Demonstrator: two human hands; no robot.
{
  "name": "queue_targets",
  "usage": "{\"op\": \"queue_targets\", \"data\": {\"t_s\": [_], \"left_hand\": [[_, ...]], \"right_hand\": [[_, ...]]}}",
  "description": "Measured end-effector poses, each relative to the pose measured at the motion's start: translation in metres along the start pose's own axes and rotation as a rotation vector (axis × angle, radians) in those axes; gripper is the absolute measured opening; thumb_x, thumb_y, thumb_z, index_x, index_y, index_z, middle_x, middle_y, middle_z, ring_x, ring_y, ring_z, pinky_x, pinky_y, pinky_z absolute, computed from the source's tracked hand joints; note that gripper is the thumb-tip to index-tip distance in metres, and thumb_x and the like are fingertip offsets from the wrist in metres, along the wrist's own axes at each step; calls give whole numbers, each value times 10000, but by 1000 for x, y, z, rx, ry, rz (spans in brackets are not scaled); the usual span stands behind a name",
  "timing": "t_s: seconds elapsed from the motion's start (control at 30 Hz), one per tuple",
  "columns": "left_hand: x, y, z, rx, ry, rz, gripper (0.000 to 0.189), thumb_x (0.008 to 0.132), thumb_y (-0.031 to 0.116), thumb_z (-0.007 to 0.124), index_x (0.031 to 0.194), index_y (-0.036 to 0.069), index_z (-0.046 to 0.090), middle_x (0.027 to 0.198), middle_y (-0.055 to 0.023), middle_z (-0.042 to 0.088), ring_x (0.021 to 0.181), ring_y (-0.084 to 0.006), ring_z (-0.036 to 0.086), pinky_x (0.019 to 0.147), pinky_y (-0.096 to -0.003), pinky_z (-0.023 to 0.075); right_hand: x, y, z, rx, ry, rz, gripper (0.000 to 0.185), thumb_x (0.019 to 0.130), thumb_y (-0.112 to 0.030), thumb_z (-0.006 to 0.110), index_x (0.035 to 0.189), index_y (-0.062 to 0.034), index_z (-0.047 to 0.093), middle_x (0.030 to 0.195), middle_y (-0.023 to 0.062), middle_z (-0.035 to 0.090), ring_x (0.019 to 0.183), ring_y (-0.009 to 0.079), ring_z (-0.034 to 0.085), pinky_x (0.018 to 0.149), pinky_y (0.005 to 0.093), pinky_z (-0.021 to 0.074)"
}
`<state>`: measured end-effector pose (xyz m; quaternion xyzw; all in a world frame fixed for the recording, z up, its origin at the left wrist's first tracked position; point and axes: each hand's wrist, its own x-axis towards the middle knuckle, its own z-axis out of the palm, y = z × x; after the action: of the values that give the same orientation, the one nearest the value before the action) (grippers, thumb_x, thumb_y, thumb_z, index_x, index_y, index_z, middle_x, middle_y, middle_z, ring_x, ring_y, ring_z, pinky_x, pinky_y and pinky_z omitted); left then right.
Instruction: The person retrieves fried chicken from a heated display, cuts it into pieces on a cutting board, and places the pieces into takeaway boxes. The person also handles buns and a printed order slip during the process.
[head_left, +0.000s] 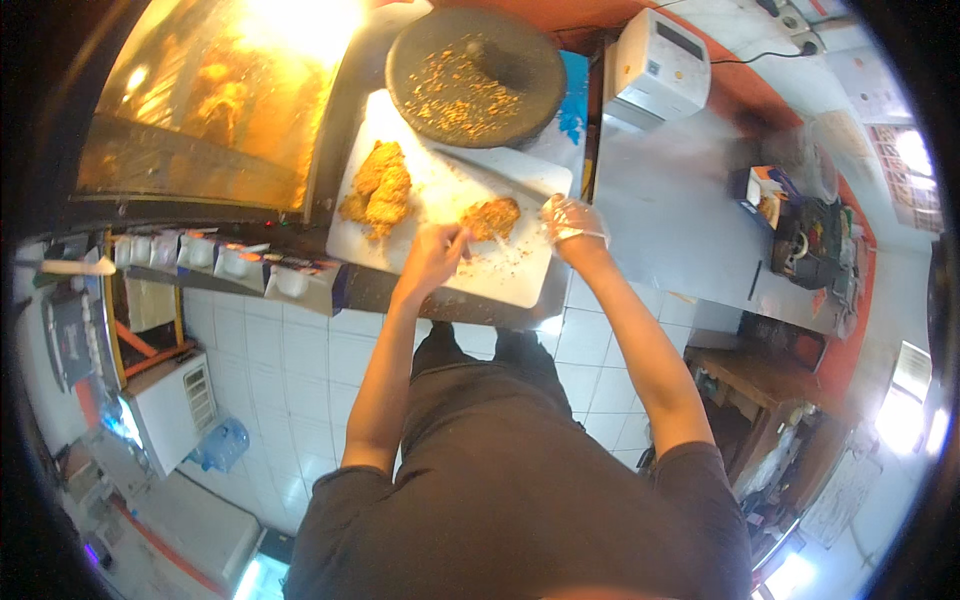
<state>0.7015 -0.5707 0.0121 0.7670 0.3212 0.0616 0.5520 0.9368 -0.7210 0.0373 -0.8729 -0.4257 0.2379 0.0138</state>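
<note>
On a white cutting board (517, 289) lies a piece of crumbed fried chicken (491, 219), with loose crumbs around it. My left hand (435, 259), bare and with its fingers curled, is at the lower left of that piece; whether the fingertips grip it is unclear. A clear plastic glove covers my right hand (576, 225), which is closed at the board's right edge. From it a blurred knife blade (499, 174) appears to reach up and left across the board; the handle is hidden in the fist. Larger fried chicken pieces (382, 187) rest at the board's left.
A wide stone mortar (472, 82) with crumbs in it stands just beyond the board. To the left are a lit glass display case (217, 105) and a row of small boxes (240, 262). A metal counter (660, 202) on the right bears a white machine (664, 64).
</note>
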Motion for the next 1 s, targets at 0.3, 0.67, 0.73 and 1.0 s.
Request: {"op": "queue_targets", "data": {"t_s": [0.3,0.67,0.73,1.0], "left_hand": [[-208,-91,-54,-325,-207,-487,445,1021,328,650,1353,37,593,975,-65,708,772,-114,639,630,-295,529],[-279,-200,-227,-175,158,-430,429,981,286,696,1326,41,618,1046,-142,742,881,-229,729,781,-355,566],[-286,-216,-247,-223,190,-443,421,982,270,697,1329,45,618,1041,-139,742,879,-215,729,769,-344,564],[-267,-248,-256,-234,57,-323,429,973,290,711,1321,52,632,1014,-132,740,834,-189,700,784,-347,557]], "right_hand": [[6,-121,103,-153,337,-121,632,927,-473,621,1443,-114,556,1447,234,495,1398,429,363,1122,580,364],[-4,-150,146,131,547,-36,424,864,-231,661,1225,-16,603,1210,230,577,1135,433,547,1003,501,472],[-30,-182,153,230,651,-230,414,870,-231,676,1203,2,597,1152,240,592,1085,437,568,988,505,474],[-50,-398,166,298,402,-859,232,827,-81,681,1055,-63,639,1032,157,637,987,380,653,803,482,569]]}}
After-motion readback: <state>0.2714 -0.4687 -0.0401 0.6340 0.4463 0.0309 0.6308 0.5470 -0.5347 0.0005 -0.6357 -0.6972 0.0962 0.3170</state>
